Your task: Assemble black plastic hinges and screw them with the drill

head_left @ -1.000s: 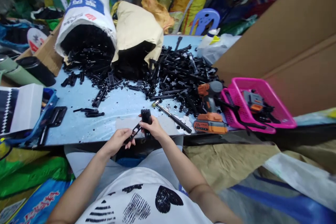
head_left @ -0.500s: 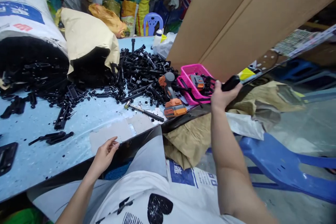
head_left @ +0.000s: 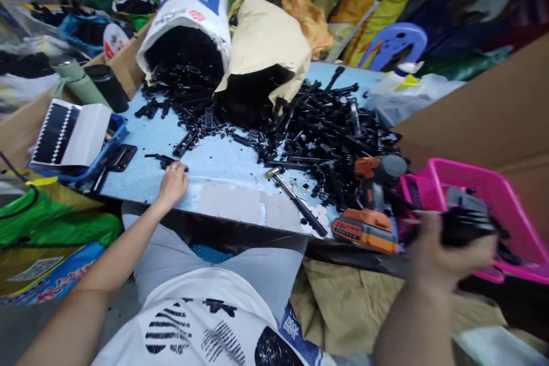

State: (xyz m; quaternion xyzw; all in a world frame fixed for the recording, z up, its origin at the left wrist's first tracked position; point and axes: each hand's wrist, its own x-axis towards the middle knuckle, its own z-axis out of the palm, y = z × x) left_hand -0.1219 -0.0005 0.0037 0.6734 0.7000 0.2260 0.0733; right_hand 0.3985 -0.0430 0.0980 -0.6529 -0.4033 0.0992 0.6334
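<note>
While the left hand [head_left: 174, 184] touches slim black parts [head_left: 159, 158] on the blue tabletop [head_left: 227, 163], whether pinching them I cannot tell, a hammer [head_left: 299, 205] lies mid-table and the blurred right hand [head_left: 448, 260] has fingers clamped on a black piece [head_left: 466, 230] at the pink basket [head_left: 497, 186].

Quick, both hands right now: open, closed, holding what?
Left hand: at the black parts on the table; grip cannot be told.
Right hand: blurred, closed around a black object by the pink basket.
</note>
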